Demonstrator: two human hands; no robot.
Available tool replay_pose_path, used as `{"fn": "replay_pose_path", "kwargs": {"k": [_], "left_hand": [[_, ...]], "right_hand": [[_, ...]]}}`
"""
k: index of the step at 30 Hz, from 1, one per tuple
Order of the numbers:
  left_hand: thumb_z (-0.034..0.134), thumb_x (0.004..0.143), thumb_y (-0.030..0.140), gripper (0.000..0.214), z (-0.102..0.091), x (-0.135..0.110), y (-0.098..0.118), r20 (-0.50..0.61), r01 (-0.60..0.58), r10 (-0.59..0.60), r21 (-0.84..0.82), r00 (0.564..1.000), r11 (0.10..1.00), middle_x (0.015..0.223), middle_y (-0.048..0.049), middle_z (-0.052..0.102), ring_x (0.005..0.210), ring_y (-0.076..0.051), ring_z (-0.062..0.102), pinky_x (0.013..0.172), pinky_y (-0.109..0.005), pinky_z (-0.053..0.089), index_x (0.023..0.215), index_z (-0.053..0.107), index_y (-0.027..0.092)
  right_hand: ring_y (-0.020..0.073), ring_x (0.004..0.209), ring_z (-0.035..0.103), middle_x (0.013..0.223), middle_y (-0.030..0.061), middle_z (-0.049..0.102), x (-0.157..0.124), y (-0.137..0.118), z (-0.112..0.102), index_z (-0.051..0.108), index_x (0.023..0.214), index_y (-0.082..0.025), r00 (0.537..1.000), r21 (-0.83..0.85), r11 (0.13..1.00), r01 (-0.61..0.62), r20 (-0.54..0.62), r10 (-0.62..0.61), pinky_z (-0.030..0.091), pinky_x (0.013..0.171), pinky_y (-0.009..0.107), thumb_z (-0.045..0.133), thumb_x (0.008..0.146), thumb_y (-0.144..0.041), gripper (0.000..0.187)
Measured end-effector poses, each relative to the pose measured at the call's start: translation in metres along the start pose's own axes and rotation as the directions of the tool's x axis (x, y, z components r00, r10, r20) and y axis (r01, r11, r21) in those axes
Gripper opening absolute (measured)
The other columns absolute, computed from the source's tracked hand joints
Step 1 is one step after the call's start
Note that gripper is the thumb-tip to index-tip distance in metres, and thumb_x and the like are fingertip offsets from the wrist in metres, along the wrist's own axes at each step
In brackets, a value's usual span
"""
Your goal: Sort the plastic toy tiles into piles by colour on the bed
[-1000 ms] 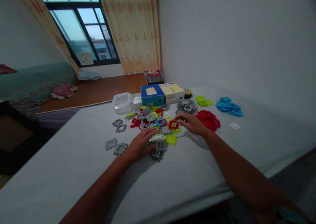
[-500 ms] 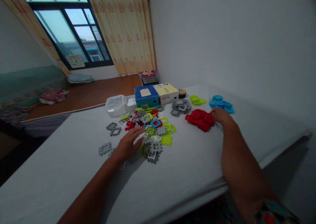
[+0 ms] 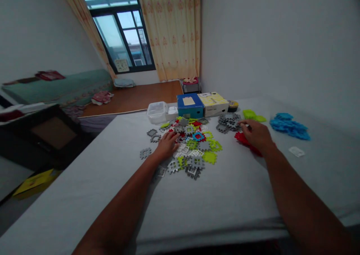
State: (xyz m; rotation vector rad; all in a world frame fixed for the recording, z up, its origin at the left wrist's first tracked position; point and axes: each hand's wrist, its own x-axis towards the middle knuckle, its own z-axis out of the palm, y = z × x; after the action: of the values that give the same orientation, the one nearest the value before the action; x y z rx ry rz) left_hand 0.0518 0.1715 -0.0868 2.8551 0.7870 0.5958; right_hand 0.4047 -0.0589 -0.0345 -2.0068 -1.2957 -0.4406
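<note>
Interlocking plastic tiles lie in a mixed pile of grey, white, lime, red and blue on the sheet. My left hand rests at the pile's left edge, fingers stretched over the pieces and apart; its fingertips partly cover some tiles. Over a heap of red tiles hovers my right hand, loosely bent, with a gap between thumb and finger and nothing visible in it. Its fingertips are close to a stack of grey tiles. Right of that arm lies a single white frame tile.
Lime tiles and blue tiles form separate heaps near the wall. Behind the pile stand a clear plastic box, a blue box, a yellow box and a small round tin. A dark cabinet is at left.
The view has swung left. My right hand has moved from the red heap's right side to over it, towards the grey stack. The white tile at right now shows. My left hand has shifted farther up the pile.
</note>
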Motion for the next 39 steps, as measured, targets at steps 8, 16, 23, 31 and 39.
{"fn": "replay_pose_path", "kwargs": {"k": [8, 16, 23, 31, 39], "left_hand": [[0.061, 0.086, 0.028, 0.022, -0.032, -0.016, 0.002, 0.139, -0.13, 0.151, -0.149, 0.979, 0.98, 0.113, -0.0091, 0.071, 0.109, -0.023, 0.063, 0.1, -0.04, 0.048, 0.102, 0.075, 0.023], [0.053, 0.085, 0.011, 0.035, -0.045, -0.02, -0.002, 0.044, 0.042, -0.039, -0.066, 0.998, 0.997, 0.127, -0.0086, 0.068, 0.118, -0.024, 0.061, 0.105, -0.044, 0.046, 0.112, 0.072, 0.022], [0.055, 0.086, 0.013, 0.045, -0.042, -0.018, 0.008, 0.184, 0.003, -0.009, 0.029, 0.983, 1.0, 0.132, -0.0126, 0.065, 0.122, -0.026, 0.059, 0.106, -0.041, 0.044, 0.128, 0.067, 0.02], [0.064, 0.081, 0.022, 0.031, -0.046, -0.019, 0.012, 0.091, 0.084, -0.071, -0.151, 0.993, 0.985, 0.107, -0.008, 0.069, 0.099, -0.023, 0.065, 0.093, -0.039, 0.052, 0.111, 0.072, 0.023], [0.063, 0.085, 0.028, 0.018, -0.037, -0.014, 0.042, -0.043, -0.018, -0.007, -0.566, 0.999, 0.824, 0.096, -0.0046, 0.065, 0.085, -0.015, 0.065, 0.074, -0.03, 0.058, 0.1, 0.061, 0.019]], "right_hand": [[0.0227, 0.085, 0.069, 0.099, 0.0086, 0.074, -0.005, -0.013, 0.01, 0.072, 0.102, -0.021, 0.989, 0.07, 0.995, 0.068, 0.127, -0.076, 0.052, 0.077, 0.034, 0.05, 0.089, -0.031, 0.028], [0.0212, 0.077, 0.069, 0.1, 0.0087, 0.075, -0.011, -0.026, 0.019, 0.072, 0.102, -0.02, 0.973, 0.158, 0.973, 0.167, 0.136, -0.189, 0.052, 0.073, 0.034, 0.05, 0.09, -0.03, 0.027], [0.0175, 0.07, 0.067, 0.099, 0.0083, 0.076, -0.019, -0.043, 0.024, 0.072, 0.1, -0.019, 0.946, 0.24, 0.944, 0.226, 0.176, -0.271, 0.052, 0.069, 0.03, 0.05, 0.092, -0.029, 0.026], [0.0177, 0.074, 0.068, 0.097, 0.0079, 0.075, -0.023, -0.049, 0.035, 0.072, 0.099, -0.02, 0.917, 0.299, 0.918, 0.259, 0.221, -0.331, 0.051, 0.074, 0.03, 0.051, 0.092, -0.027, 0.024], [0.0172, 0.084, 0.068, 0.11, 0.0083, 0.073, -0.04, -0.098, 0.039, 0.067, 0.116, -0.022, 0.824, 0.5, 0.824, 0.267, 0.326, -0.464, 0.052, 0.08, 0.029, 0.052, 0.096, -0.033, 0.027]]}}
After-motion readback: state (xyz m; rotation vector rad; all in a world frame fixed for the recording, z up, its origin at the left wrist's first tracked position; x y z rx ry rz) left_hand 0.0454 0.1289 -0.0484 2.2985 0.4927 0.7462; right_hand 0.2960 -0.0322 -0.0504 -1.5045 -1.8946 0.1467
